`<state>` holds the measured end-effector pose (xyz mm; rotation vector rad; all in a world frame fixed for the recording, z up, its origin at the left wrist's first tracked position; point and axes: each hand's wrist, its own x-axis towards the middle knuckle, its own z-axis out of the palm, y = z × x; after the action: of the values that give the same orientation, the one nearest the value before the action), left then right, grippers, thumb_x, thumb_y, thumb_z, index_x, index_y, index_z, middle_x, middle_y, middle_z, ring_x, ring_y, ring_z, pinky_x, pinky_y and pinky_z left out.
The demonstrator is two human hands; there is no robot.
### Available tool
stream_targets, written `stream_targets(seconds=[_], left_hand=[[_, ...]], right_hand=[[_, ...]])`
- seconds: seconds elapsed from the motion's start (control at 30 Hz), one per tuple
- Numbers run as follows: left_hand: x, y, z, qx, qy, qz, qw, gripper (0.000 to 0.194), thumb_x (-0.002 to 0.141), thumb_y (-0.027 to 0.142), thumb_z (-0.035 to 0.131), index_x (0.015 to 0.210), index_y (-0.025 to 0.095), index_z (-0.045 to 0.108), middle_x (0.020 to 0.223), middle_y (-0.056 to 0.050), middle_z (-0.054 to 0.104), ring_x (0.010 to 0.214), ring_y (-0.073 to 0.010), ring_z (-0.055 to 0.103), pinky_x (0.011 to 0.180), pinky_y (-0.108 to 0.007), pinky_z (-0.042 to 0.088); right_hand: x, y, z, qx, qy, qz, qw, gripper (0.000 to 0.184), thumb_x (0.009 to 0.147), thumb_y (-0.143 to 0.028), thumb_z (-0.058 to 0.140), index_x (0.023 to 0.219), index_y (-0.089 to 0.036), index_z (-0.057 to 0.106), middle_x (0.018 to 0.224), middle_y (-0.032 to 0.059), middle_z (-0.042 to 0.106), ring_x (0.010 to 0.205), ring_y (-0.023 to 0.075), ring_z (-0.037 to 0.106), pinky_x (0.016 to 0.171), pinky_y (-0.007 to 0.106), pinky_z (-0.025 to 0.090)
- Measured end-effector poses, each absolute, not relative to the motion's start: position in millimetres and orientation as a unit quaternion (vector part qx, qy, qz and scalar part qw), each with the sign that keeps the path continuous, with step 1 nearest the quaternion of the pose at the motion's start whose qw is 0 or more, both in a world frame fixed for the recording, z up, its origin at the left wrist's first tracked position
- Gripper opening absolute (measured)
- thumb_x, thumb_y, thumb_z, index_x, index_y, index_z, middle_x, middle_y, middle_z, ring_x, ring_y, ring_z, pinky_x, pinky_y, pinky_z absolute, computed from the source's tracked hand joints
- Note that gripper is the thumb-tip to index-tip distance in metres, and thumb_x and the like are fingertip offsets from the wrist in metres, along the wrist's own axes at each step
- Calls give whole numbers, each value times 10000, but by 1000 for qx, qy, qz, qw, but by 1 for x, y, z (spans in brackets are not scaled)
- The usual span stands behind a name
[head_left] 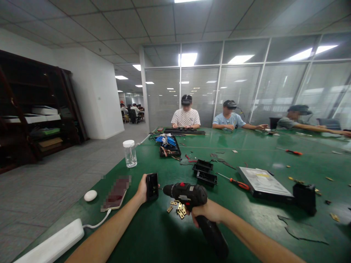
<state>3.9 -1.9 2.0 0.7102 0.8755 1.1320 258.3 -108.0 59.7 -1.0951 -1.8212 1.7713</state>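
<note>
My left hand [142, 190] is closed round a small black box-shaped part [152, 186], held upright above the green table [153, 233]. My right hand [208, 212] grips the handle of a black cordless drill [189, 194]. The drill's bit points left and meets the side of the black part. Several small brass-coloured pieces [178, 210] lie on the table just under the drill.
A phone [116, 193], a white mouse-like object [90, 195], a white power strip [52, 244] and a clear jar [129, 153] sit at left. Black trays [204, 171], an orange-handled screwdriver [236, 182], a disc drive [263, 184] and a black block [304, 197] lie at right. Three people sit at the far side.
</note>
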Motion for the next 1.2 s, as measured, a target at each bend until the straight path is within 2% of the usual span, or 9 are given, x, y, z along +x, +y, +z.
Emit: stream_targets(seconds=[1.2], left_hand=[[4, -5, 6, 312, 389, 505, 705, 402, 618, 484, 326, 629, 124, 504, 544, -80, 557, 484, -178, 522, 458, -271, 380]], right_hand=[[259, -105, 52, -386, -650, 627, 188, 212, 550, -139, 406, 749, -125, 477, 492, -16, 491, 418, 78, 452, 415, 182, 337]])
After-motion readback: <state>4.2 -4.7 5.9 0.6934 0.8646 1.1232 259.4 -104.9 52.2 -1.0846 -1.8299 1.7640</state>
